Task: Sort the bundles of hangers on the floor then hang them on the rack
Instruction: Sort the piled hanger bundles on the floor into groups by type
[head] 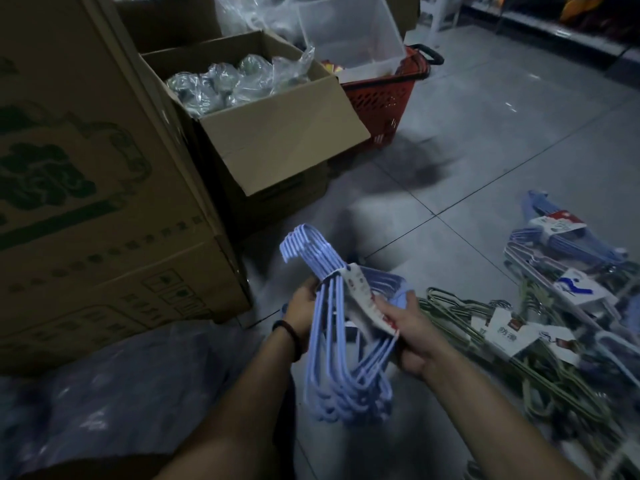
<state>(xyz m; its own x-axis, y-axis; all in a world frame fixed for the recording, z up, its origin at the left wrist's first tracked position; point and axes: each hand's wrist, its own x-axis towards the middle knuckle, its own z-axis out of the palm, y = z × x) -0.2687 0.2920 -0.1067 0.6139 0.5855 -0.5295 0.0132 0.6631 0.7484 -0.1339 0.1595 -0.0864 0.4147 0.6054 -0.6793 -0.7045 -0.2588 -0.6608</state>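
I hold a bundle of light blue hangers (332,341) in both hands above the floor, hooks pointing up and left. A white paper label (363,299) wraps its middle. My left hand (303,315) grips the bundle near the neck. My right hand (412,334) grips the label and the right side of the bundle. On the floor to the right lie green hanger bundles (460,317) with white labels and blue hanger bundles (568,237) farther back. No rack is in view.
Large cardboard boxes (104,202) stand at the left, one open box (277,133) filled with plastic-wrapped goods. A red shopping basket (381,98) with a clear bin sits behind. A plastic bag (104,393) lies at the lower left. Grey tiled floor (485,150) stretches to the right.
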